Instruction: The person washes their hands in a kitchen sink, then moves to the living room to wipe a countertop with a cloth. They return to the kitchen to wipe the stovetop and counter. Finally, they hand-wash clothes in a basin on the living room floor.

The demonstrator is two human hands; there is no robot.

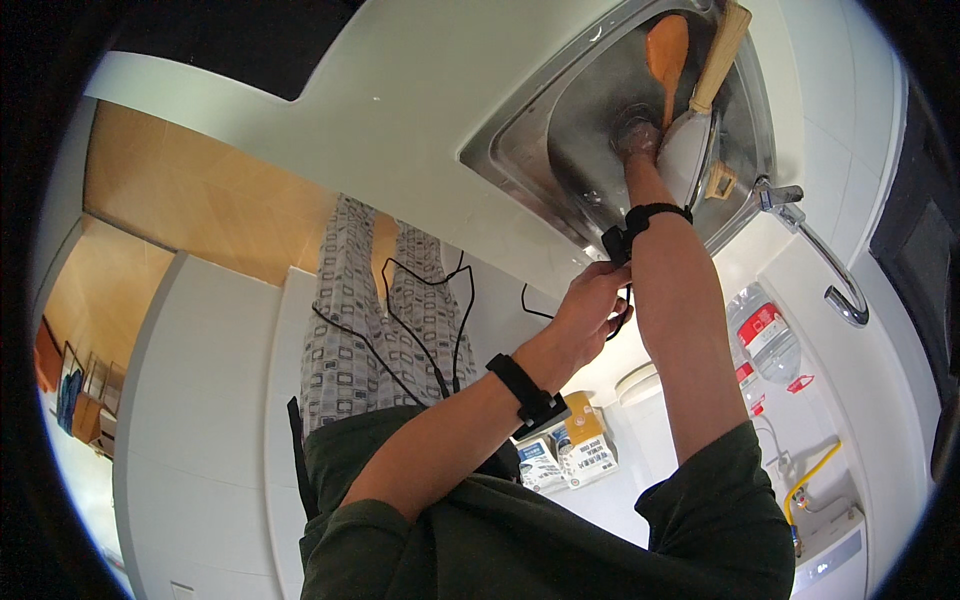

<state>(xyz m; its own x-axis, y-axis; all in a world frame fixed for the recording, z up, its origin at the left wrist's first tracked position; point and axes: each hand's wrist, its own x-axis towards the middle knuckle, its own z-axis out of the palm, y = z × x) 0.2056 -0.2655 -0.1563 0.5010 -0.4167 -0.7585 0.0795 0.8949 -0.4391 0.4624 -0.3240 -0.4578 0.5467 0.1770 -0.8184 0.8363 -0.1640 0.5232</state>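
Observation:
My right hand [640,141] is low in a stainless steel sink [525,124], over the drain. Its fingers are blurred and partly hidden. Around that wrist is a black strap with a small device [628,234]. My left hand [589,311] is bent in beside the right wrist, its thumb and fingers closed on a thin black cable [621,326] just below the device. Against my right forearm in the sink leans a white pan [684,154] with a wooden handle [721,56]. An orange spatula [667,49] lies beside the pan, blade towards the far rim.
A chrome faucet [780,196] stands at the sink's right rim, its spout [847,306] swung outward. Pale countertop [360,135] surrounds the sink. Black cables [427,345] hang before my legs. Bottles [769,334] and food packets [581,446] stand at the lower right.

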